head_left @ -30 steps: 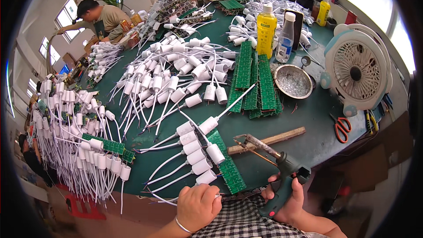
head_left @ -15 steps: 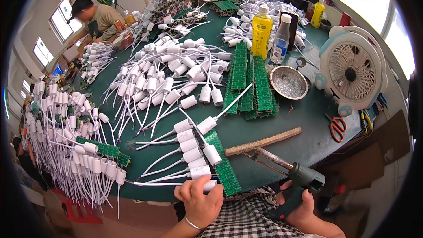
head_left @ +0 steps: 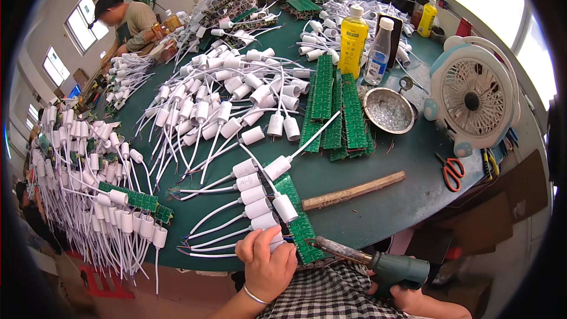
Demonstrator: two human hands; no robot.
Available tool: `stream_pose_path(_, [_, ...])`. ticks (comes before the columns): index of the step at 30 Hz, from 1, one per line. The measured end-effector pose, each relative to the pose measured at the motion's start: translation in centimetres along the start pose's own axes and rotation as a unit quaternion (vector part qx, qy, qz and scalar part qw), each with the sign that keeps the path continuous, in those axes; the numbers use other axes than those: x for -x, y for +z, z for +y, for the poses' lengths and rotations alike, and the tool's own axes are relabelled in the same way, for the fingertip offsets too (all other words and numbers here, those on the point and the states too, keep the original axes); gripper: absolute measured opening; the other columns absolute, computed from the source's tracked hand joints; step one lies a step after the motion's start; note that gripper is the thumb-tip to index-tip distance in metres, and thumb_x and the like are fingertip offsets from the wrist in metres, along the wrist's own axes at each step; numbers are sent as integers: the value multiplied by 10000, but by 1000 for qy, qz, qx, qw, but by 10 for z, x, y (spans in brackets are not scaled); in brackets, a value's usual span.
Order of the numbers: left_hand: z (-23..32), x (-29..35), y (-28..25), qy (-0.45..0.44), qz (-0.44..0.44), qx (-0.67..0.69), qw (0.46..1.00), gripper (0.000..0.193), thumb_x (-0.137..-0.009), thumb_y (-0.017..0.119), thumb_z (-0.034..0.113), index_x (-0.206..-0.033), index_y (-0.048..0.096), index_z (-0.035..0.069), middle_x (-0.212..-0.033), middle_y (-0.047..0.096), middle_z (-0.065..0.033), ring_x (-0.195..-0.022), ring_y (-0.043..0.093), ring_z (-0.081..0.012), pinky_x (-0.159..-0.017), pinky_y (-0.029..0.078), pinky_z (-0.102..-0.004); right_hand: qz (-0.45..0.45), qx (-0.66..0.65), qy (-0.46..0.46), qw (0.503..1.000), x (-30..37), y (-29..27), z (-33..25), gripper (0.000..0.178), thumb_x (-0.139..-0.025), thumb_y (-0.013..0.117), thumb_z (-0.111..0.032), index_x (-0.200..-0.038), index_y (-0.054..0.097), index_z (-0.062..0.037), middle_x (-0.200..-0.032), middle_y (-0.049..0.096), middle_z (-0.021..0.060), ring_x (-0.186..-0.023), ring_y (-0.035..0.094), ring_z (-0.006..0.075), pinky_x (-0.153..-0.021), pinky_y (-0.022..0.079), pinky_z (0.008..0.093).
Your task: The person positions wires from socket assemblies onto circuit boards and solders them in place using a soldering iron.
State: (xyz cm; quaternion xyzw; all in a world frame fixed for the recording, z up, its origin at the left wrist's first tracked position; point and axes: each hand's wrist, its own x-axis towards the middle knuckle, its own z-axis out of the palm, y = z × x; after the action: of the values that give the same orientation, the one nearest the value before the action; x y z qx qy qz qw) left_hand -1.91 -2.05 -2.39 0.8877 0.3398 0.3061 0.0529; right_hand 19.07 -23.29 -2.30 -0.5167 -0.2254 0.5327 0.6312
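Note:
At the near table edge lies a green circuit board strip point(head_left: 297, 215), with a row of white cylindrical lamp holders point(head_left: 257, 208) along its left side, their white wires running left. My left hand point(head_left: 267, 269) is closed over the nearest holder in that row, mostly hidden by the fingers. My right hand point(head_left: 406, 299) grips the handle of a dark green soldering gun point(head_left: 400, 270). Its metal tip points left and sits at the near end of the board; whether it touches cannot be made out. Two more holders with wires lie across the strip.
A wooden stick point(head_left: 354, 190) lies right of the board. Beyond are stacked circuit boards point(head_left: 322, 103), a metal bowl point(head_left: 388, 110), bottles point(head_left: 353, 41), a fan point(head_left: 472, 97) and orange-handled scissors point(head_left: 453, 172). Heaped lamp holders point(head_left: 218, 94) cover the left. Two people sit at the far side.
The soldering gun has come down and left, from over the wooden stick to the board's near end. My left hand stays at the nearest holder, its fingers shifted slightly.

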Motion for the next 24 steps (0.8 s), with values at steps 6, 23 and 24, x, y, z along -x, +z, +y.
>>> stream_pose_path(6, [-1,-1,-4,-13,-26,26,999,157,-758,645,108,-908,603,92,-1230,502,-129,-1131,416,-371,-970,299,-493,-36,63,-27,997,-9,-2,-2,659,-809,757,-404,-1239,541,47,-1126,642,186,-785,687,267,-747,574,390])
stream_pose_path(23, [3,-4,-2,-32,-29,21,999,165,-741,643,110,-885,565,85,-1238,504,-139,-1147,408,-369,-979,257,-491,-31,94,-58,993,-8,-3,4,530,-824,722,-236,-1230,522,40,-1105,642,189,-780,691,258,-738,569,373])
stream_pose_path(24, [3,-5,-1,-31,-30,24,999,166,-737,645,104,-880,565,86,-1241,503,-139,-1149,408,-368,-981,258,-492,-32,94,-57,993,-8,-1,3,530,-824,722,-236,-1230,522,40,-1105,642,189,-780,691,258,-738,569,373])
